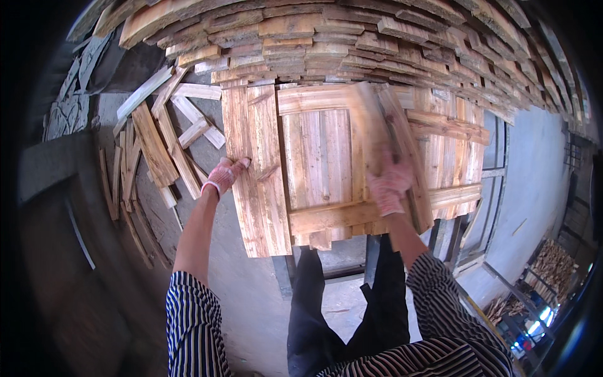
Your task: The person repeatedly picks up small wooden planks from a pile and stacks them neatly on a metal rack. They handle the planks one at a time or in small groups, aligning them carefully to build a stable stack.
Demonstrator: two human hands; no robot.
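My left hand [221, 176], in a pink-and-white knitted glove with bare fingertips, grips the outer edge of a pale wooden board [236, 207] at the left of a low bench. Beside that board lie more boards side by side. My right hand [391, 183], gloved alike and smeared by motion, is closed around a blurred wooden plank [369, 119] held slantwise over the boards. A darker plank [408, 157] lies just right of that hand. Between my hands, a crosspiece [330, 217] spans the near side of several upright boards [317, 157].
A tall stack of rough planks [352, 38] rises along the bench's far side. Loose offcuts [154, 144] lie on the floor at the left. Dark metal legs [282, 276] stand under the bench, close to my legs. A wood pile [553, 267] is at the far right.
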